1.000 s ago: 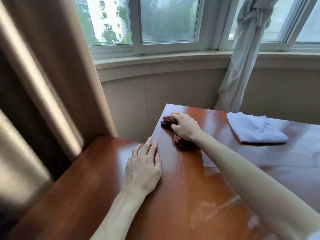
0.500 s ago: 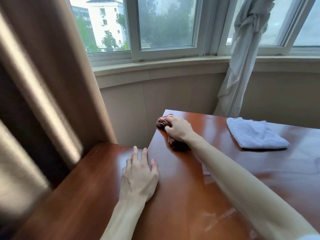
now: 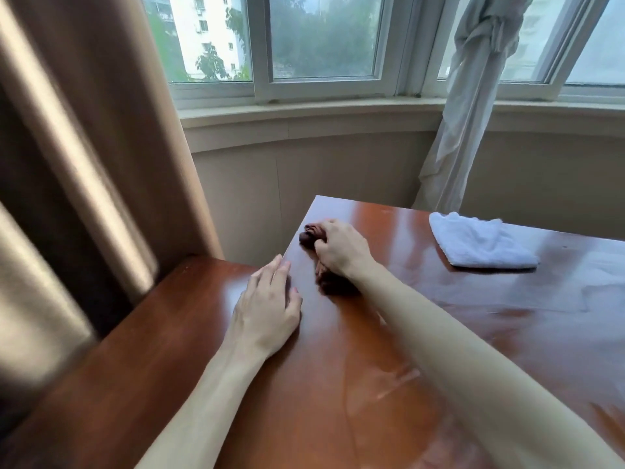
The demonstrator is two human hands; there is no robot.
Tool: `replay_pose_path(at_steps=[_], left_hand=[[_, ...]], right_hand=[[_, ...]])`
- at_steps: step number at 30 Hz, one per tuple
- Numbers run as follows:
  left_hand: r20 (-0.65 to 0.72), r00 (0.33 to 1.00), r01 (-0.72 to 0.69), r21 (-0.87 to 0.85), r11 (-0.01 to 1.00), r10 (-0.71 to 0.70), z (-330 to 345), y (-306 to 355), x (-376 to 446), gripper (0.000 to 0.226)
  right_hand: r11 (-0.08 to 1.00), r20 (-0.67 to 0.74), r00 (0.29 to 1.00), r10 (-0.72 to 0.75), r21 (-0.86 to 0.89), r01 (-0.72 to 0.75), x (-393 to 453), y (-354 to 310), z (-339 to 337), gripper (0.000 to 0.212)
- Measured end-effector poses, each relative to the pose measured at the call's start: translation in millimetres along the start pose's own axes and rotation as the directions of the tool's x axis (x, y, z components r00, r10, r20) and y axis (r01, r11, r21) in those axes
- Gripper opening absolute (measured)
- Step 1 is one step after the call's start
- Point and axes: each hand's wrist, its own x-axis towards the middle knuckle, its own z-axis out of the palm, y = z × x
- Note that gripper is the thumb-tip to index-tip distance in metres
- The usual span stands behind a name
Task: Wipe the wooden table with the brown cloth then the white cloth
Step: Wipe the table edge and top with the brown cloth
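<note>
Hands of a person reach forward over a glossy reddish-brown wooden desk (image 3: 422, 384), seen from a camera worn on the head. The right hand (image 3: 341, 248) lies near the desk's far left corner, its fingers curled around a bunched brown cloth (image 3: 333, 282) and pressing it down on the wood. Part of the cloth pokes out past the fingertips toward the desk's left edge, and more of it shows dark under the wrist. The right forearm stretches back across the desk to the lower right.

The left hand (image 3: 267, 308) rests palm down with fingers straight and close together, holding nothing. It lies across the line where the desk meets a lower wooden surface (image 3: 135, 367) of the same colour at its left; the fingertips point toward the far edge. It sits just beside the brown cloth, not touching it.

A white cloth (image 3: 480, 245) lies loosely folded and flat on the desk's far right part, well apart from both hands. Pale smears and window reflections shine on the desk top near the right forearm.

Beyond the desk, a curved beige wall (image 3: 321, 177) rises to a white-framed bay window (image 3: 324, 79). Trees and a pale apartment building (image 3: 206, 32) show through the glass. A knotted white sheer curtain (image 3: 473, 96) hangs at the right, behind the white cloth. A heavy tan curtain (image 3: 84, 147) fills the left side. No writing, brand or label can be read anywhere.
</note>
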Motion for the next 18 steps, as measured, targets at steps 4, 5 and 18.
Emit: replay_pose_path(at_steps=[4, 5, 18], left_hand=[[-0.004, 1.0, 0.029, -0.018, 0.999, -0.03, 1, -3, 6, 0.055], [-0.007, 0.999, 0.049, -0.019, 0.999, -0.049, 1, -3, 7, 0.055], [0.033, 0.97, 0.238, -0.312, 0.92, -0.24, -12, -4, 13, 0.055]], right_hand=[[0.994, -0.06, 0.993, 0.106, -0.02, -0.107, 93, 28, 4, 0.038], [0.993, -0.066, 0.992, 0.112, -0.031, -0.114, 113, 34, 7, 0.04], [0.987, 0.021, 0.987, -0.16, -0.007, 0.16, 57, -7, 17, 0.041]])
